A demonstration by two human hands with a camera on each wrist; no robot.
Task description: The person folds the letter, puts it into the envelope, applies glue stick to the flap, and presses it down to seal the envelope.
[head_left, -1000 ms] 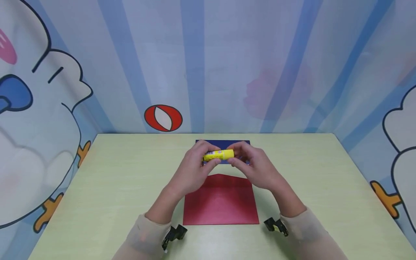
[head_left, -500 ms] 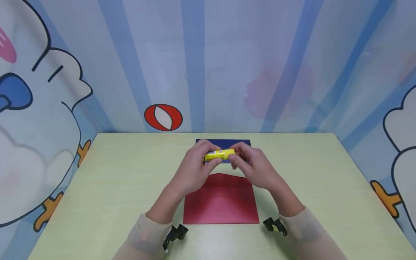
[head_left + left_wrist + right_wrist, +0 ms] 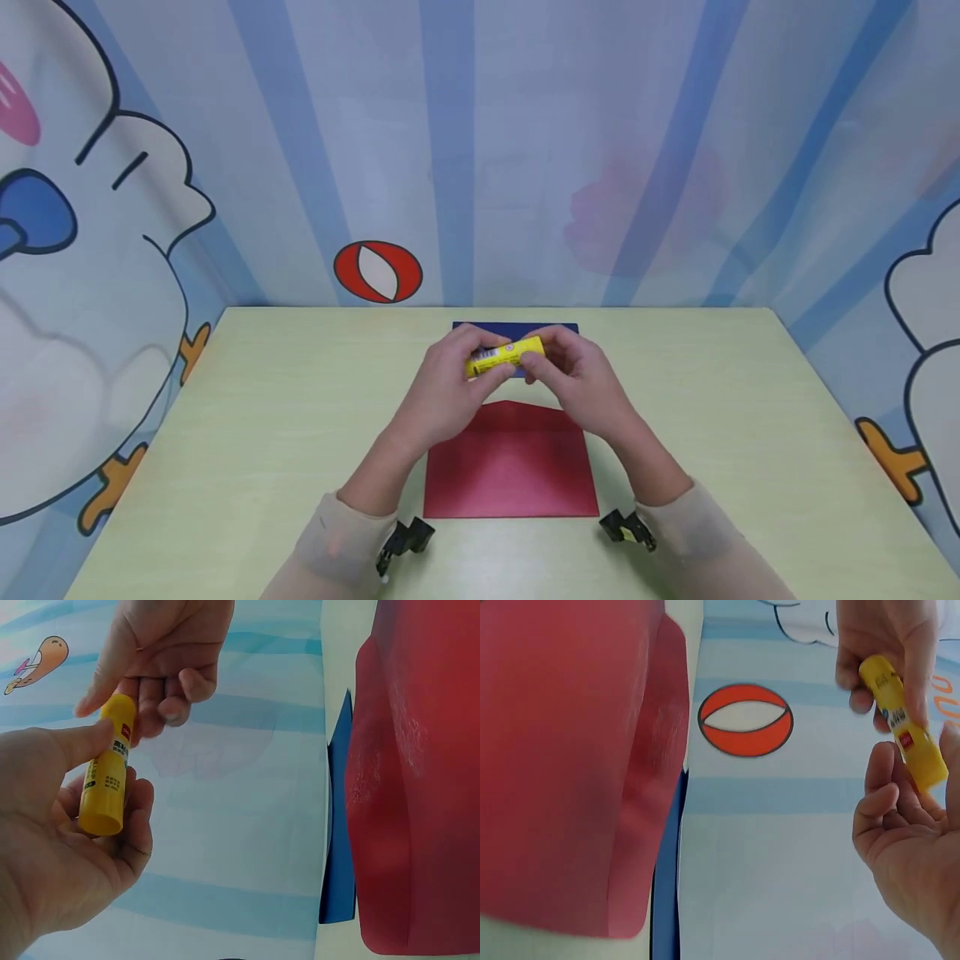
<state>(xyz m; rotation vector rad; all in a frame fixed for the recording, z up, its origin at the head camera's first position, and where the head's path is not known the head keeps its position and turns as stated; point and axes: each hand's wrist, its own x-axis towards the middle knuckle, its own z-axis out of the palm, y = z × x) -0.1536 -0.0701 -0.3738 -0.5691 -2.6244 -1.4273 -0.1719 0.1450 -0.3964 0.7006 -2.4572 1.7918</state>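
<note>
A yellow glue stick (image 3: 504, 357) is held sideways over the table, its right end tilted up. My left hand (image 3: 444, 385) pinches its left end between thumb and fingers. At the other end, the thumb and fingers of my right hand (image 3: 588, 385) close about the stick. Below both hands lies a red envelope (image 3: 512, 475), its pointed flap unfolded toward the back. Whitish streaks show along the flap (image 3: 375, 772) in the left wrist view. A dark blue flat piece (image 3: 517, 328) lies behind the envelope, partly hidden by the hands.
The pale table (image 3: 300, 400) meets a blue striped backdrop (image 3: 525, 150) at its back edge. Cartoon figures and a red-and-white ball (image 3: 378, 272) are printed on the backdrop. A small black camera sits at each wrist, the left camera (image 3: 405, 542) and the right camera (image 3: 628, 530).
The glue stick has tilted, its right end rising. My right thumb has shifted left onto the stick, and the right wrist has moved slightly left. The envelope has stayed in place.
</note>
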